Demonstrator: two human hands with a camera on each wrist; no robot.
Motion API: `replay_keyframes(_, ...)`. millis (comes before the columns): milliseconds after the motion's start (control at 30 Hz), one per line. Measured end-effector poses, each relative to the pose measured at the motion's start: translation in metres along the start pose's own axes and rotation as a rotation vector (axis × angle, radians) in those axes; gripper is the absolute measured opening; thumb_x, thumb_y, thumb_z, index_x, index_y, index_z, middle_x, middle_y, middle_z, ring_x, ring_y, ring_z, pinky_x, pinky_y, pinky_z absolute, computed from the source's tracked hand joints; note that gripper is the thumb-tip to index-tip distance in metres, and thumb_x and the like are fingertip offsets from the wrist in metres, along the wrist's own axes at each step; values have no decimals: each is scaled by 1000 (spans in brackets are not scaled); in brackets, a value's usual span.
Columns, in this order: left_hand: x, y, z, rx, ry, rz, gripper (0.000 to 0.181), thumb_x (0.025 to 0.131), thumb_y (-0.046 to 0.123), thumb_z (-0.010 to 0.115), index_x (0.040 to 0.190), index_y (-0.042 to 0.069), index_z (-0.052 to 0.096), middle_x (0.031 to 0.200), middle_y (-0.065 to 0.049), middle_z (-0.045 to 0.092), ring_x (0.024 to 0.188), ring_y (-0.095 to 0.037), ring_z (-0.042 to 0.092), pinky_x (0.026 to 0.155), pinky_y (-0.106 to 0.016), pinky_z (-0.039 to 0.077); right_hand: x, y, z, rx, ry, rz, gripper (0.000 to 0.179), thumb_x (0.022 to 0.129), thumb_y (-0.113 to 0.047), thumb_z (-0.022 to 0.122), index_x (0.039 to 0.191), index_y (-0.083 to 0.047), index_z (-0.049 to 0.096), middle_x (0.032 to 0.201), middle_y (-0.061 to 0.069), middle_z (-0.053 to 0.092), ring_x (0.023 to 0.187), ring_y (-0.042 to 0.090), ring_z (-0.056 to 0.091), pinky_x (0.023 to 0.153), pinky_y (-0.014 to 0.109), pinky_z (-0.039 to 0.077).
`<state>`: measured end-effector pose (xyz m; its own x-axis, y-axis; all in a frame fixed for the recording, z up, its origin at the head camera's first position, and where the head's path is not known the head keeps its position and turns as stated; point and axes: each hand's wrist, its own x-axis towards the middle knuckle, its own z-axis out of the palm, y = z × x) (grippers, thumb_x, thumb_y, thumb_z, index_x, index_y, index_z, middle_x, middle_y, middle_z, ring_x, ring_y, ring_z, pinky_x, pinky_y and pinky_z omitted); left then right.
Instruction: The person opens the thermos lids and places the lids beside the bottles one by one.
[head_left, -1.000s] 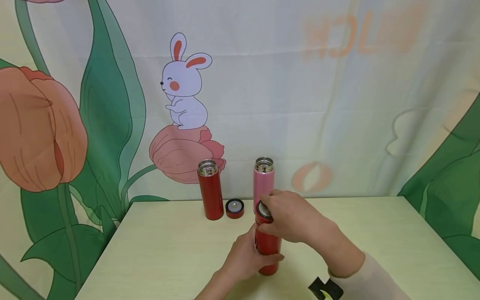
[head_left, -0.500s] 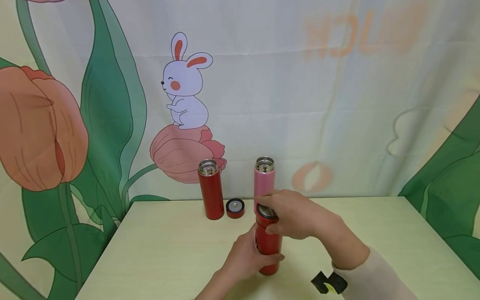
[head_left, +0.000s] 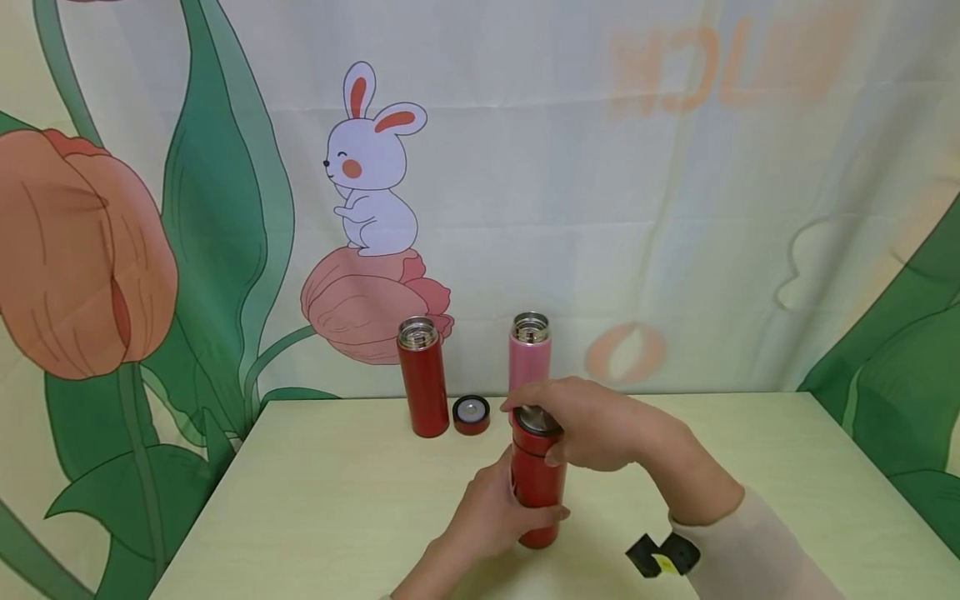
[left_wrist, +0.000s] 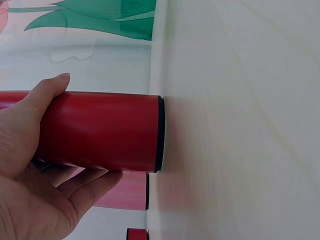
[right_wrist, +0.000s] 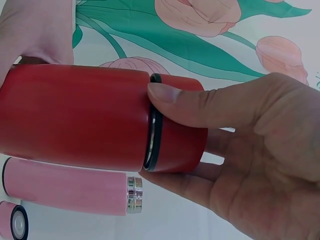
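Observation:
A red thermos flask point(head_left: 538, 487) stands upright on the table, gripped round its body by my left hand point(head_left: 491, 508). Its red lid point(right_wrist: 182, 125) sits at the mouth, where a black ring and a thin silver sliver show at the seam. My right hand point(head_left: 592, 425) holds this lid from above, thumb on one side and fingers on the other. In the left wrist view the left thumb lies over the flask point(left_wrist: 110, 130) and the fingers curl beneath it. The palm hides part of the lid's top in the head view.
Behind the held flask stands an open pink flask point(head_left: 529, 362), its silver mouth showing. Further left is an open red flask point(head_left: 423, 387), with a lid point(head_left: 471, 415) lying inside-up beside it. A patterned curtain point(head_left: 600, 208) hangs along the table's point(head_left: 337, 492) back edge.
My right hand has turned on the lid, its wrist rising slightly and moving right, and more of the lid's top shows. The left hand keeps its hold in the same place.

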<state>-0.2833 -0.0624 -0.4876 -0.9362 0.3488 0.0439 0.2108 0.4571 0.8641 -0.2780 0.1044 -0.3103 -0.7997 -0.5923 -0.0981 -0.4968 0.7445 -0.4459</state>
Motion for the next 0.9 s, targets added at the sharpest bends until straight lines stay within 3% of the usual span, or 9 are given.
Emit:
replay_keyframes(267,0,-1,1,-4,-2,-17,75,80,55,85,140,29,48,123,10,70,112,-13,66,97,-46,57,0,4,0,32,2,-20,62,86,10,72,138,-20,59,129,2,66,119,23,62,100,44,55)
replay_keyframes(533,2,-2,1,-4,-3,-11,76,81,54,85,142,29,47,124,10,70,113,-14,66,98,-46,57,-1,8,1,22,9,-63,62,86,7,71,142,-17,58,135,2,63,123,25,60,102,45,55)
replay_keyframes(900,0,-3,0,-6,-3,-3,76,81,54,84,142,29,47,126,10,69,115,-14,66,99,-47,57,-2,5,4,-58,51,-99,63,87,-14,82,144,-16,56,142,0,59,128,25,53,102,43,54)
